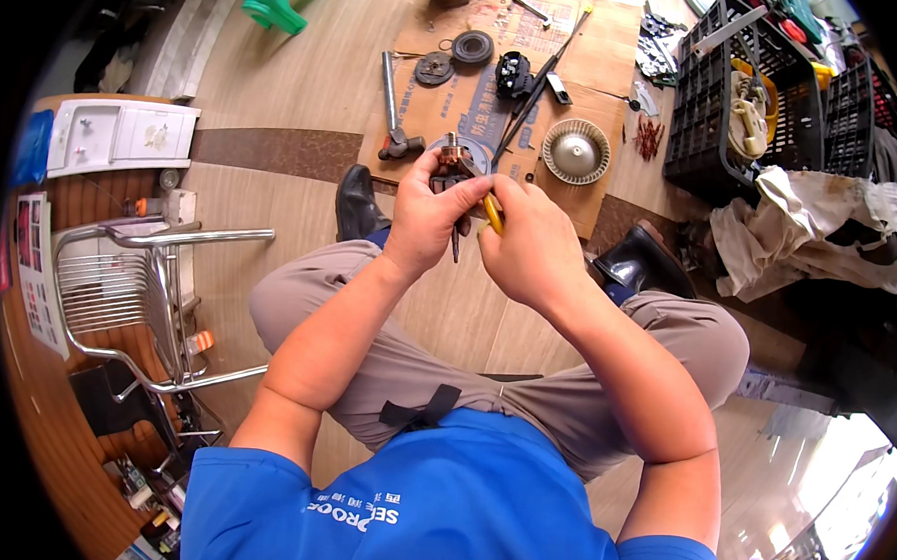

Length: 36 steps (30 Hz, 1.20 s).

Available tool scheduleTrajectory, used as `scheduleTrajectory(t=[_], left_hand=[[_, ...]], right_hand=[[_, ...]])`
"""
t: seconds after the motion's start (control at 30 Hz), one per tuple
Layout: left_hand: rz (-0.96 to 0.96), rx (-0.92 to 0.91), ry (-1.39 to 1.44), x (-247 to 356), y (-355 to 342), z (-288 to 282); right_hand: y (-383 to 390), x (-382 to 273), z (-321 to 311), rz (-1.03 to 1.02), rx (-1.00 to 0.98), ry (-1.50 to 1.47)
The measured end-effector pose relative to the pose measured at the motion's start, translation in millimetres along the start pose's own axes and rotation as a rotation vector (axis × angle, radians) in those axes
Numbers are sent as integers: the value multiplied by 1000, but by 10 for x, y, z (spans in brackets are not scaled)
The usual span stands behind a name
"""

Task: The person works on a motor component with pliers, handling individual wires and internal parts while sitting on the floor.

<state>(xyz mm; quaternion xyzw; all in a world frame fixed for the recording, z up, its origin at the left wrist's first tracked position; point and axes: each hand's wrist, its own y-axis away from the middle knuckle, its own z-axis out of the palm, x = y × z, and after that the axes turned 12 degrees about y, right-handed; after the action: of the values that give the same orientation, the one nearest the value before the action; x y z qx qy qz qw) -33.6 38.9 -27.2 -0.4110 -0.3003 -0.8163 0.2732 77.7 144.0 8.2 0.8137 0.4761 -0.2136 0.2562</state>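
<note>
My left hand (428,214) is closed around a small motor part (454,156) with a copper-coloured cylinder, a dark body and a thin shaft poking out below. My right hand (531,234) grips a yellow-handled tool (494,214), its metal end against the part beside my left thumb. Behind them on the cardboard (420,19) lie a round metal piece partly hidden by the part, a hammer-like tool (387,87), two dark discs (472,47), a black moulded component (513,75), long black rods (542,84) and a round fan wheel (576,151).
Black crates (701,111) with parts and a pale, stained cloth (801,235) are at the right, near small metal pieces (659,49). A green stool (271,0) stands at top left. A chrome chair (117,306) and a white tray (124,141) are at my left.
</note>
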Motion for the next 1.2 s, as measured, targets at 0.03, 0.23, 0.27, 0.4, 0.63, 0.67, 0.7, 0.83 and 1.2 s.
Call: scheduleTrajectory(t=[0.03, 0.23, 0.27, 0.4, 0.63, 0.67, 0.7, 0.83, 1.2], left_hand=[[-102, -40, 19, 40, 33, -28], [-177, -33, 13, 2, 20, -38], [-186, -33, 26, 8, 17, -44], [-235, -62, -66, 26, 26, -74], [-247, -64, -224, 84, 54, -5], [-229, -71, -250, 85, 57, -4], [-232, -71, -248, 94, 53, -5], [-272, -47, -400, 141, 68, 8], [-267, -35, -489, 85, 89, -41]], right_hand=[[27, 3, -7, -3, -2, 6], [92, 156, -131, -53, 129, 304], [84, 183, -129, -50, 126, 309], [81, 219, -176, -113, 225, 386], [91, 265, -194, -168, 209, 579], [96, 266, -191, -171, 182, 580], [97, 278, -178, -169, 179, 580], [88, 306, -120, -216, 223, 659], [21, 406, 234, -216, 114, 304]])
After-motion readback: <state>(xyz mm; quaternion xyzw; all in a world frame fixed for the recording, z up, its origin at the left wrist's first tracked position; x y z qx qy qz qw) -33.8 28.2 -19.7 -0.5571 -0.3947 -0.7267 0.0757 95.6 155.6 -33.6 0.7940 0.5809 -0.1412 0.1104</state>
